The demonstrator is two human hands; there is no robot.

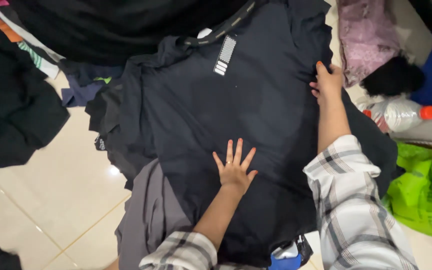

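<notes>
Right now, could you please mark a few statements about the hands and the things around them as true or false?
1. The left hand lies flat on the dark shirt. True.
2. The right hand holds the bottle. False: it rests at the shirt's right edge; the bottle lies apart.
3. The bottle has an orange cap. True.
4. The bag at right is blue. False: it is bright green.
5. Both sleeves are plaid. True.

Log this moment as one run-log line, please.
left hand: flat, fingers spread on dark T-shirt | right hand: at its right edge | nearby: grey garment, plastic bottle
</notes>
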